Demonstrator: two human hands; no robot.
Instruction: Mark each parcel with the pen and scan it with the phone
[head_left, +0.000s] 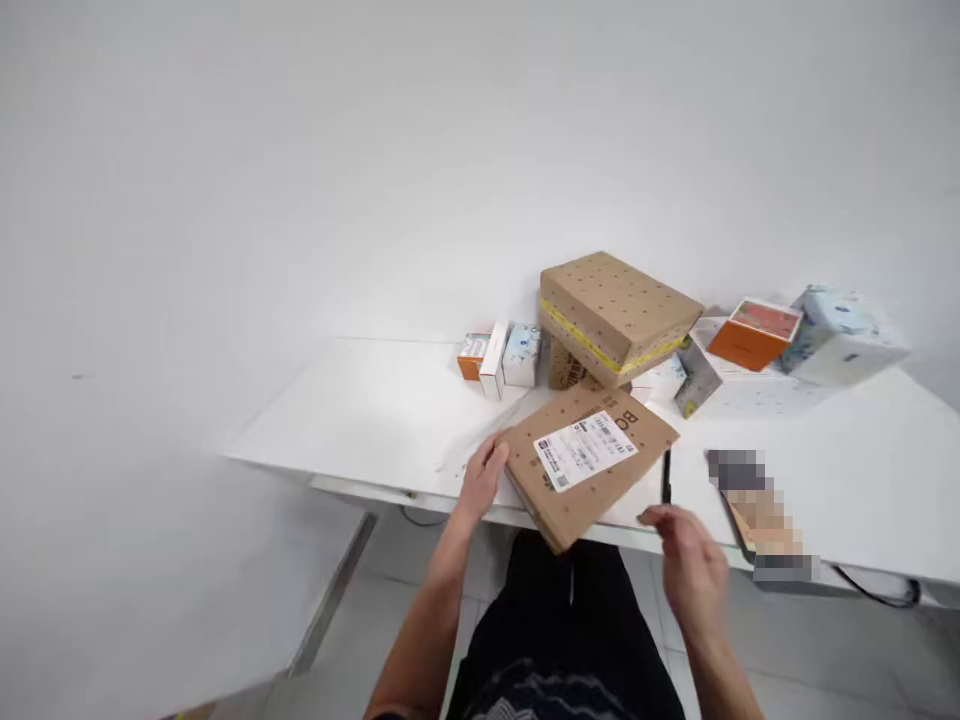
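A flat brown cardboard box [517, 445] with dark print tilts over the table's front edge. On its upper face is a white shipping label [585, 450]. My left hand [480, 478] grips the box by its left edge, thumb on top. To the right of the box and apart from it, my right hand [686, 560] is closed in a pinch. A small brownish bit shows at the fingertips, too small to name. Just beyond that hand lies a black pen [666, 476], partly beside the box's right corner.
Behind stands a larger brown box [615, 305] with yellow tape, resting on other boxes. Small cartons [519, 355] are at its left; an orange box [754, 335] and a white-blue box [847, 335] are at its right. A blurred-out phone [739, 520] lies near the white table's [360, 420] front edge.
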